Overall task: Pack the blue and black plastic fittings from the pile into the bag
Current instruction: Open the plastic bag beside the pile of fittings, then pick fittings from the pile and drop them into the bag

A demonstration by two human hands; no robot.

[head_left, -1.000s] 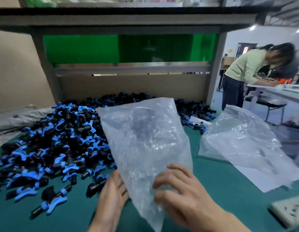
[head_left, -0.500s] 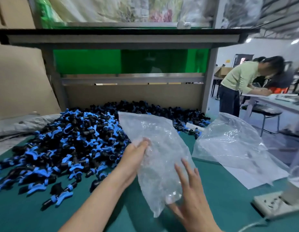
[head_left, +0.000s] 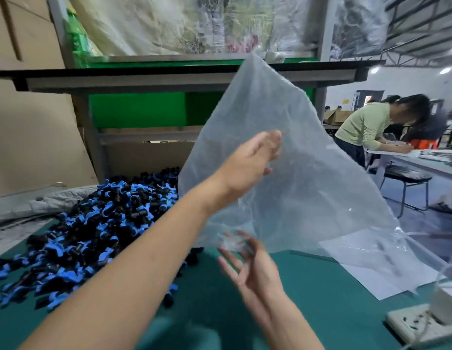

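Bag [head_left: 283, 173]: clear plastic, held up in the air over the green table top [head_left: 207, 311]. One corner points up in front of the shelf [head_left: 169, 77]. Its left edge overlaps the far end of the pile in our view; we cannot tell whether they touch.

Left hand [head_left: 245, 162]: the arm reaches up from the lower left to the bag's middle. The fingertips look veiled by film, so we take them to lie behind or inside a layer of the bag. We cannot tell whether they clamp the film or only spread it.

Right hand [head_left: 255, 269]: lower, just under the bag. Thumb and forefinger pinch a crumpled bit of the bag's bottom edge, with the other fingers loosely spread. The frame is blurred here.

Pile of blue and black fittings [head_left: 93, 223]: heaped on the table top to the left, beneath the left forearm.

Also noted: more clear plastic sheets [head_left: 371, 261] lie flat on the right, and a white power strip [head_left: 417, 324] sits at the near right corner. A second person [head_left: 366, 127] in a pale green top bends over another table behind.
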